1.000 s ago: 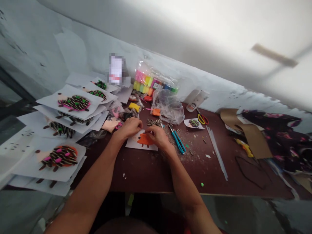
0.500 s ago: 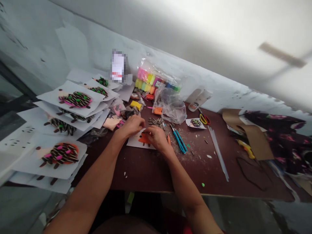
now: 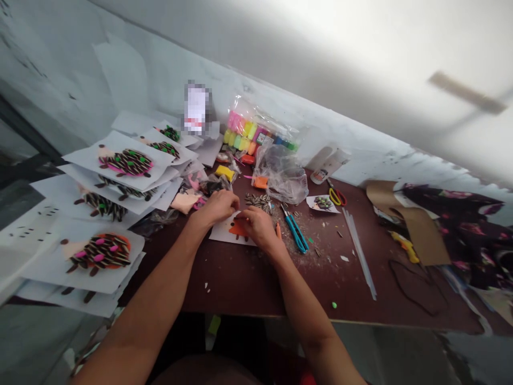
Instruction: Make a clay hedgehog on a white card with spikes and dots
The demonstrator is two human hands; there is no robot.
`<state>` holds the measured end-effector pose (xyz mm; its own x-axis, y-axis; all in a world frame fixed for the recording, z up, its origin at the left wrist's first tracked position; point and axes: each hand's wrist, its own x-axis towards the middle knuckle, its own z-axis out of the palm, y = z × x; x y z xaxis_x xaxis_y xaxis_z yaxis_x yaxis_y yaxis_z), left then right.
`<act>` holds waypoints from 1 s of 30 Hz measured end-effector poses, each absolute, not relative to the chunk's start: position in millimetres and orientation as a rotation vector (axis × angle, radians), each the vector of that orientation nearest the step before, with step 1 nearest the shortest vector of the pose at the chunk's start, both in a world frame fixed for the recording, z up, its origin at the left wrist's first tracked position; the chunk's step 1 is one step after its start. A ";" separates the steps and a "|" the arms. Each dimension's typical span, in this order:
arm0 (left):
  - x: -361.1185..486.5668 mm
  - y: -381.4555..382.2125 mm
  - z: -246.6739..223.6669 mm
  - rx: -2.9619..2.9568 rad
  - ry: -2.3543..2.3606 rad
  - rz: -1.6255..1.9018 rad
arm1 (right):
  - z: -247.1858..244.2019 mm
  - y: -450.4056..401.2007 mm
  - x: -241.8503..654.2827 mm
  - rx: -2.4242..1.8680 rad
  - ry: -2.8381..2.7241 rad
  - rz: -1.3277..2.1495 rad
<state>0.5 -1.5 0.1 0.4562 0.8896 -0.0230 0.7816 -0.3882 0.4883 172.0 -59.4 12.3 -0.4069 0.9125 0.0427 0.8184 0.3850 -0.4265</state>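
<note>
A white card [image 3: 222,233] lies on the dark red table, with an orange clay shape [image 3: 236,229] on it that has small brown pieces along its lower edge. My left hand [image 3: 221,206] rests at the card's upper left, its fingers bent together; whatever they hold is too small to make out. Over the right part of the orange shape is my right hand [image 3: 258,227], thumb and fingers pinched, their tips partly hidden. Just behind both hands sits a heap of striped seeds [image 3: 259,202].
Stacked cards with seed hedgehogs [image 3: 126,162] fill the left. Behind are clay packs [image 3: 240,131] and a plastic bag [image 3: 284,179]. To the right lie teal-handled pliers [image 3: 296,232], scissors [image 3: 337,196], glue sticks [image 3: 359,254] and a yellow glue gun [image 3: 405,246].
The view has shifted very slightly. Both hands keep the same place and pose over the card.
</note>
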 end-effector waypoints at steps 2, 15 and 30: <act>0.4 -1.6 1.2 2.273 1.401 0.324 | 12.7 -59.5 171.4 -1.535 -2.385 0.495; 1.8 -4.8 5.6 2.277 1.419 0.315 | 13.1 -58.9 167.8 -1.517 -2.482 0.401; 2.3 -7.1 8.9 2.273 1.423 0.320 | 21.4 -62.4 170.8 -1.626 -2.509 0.326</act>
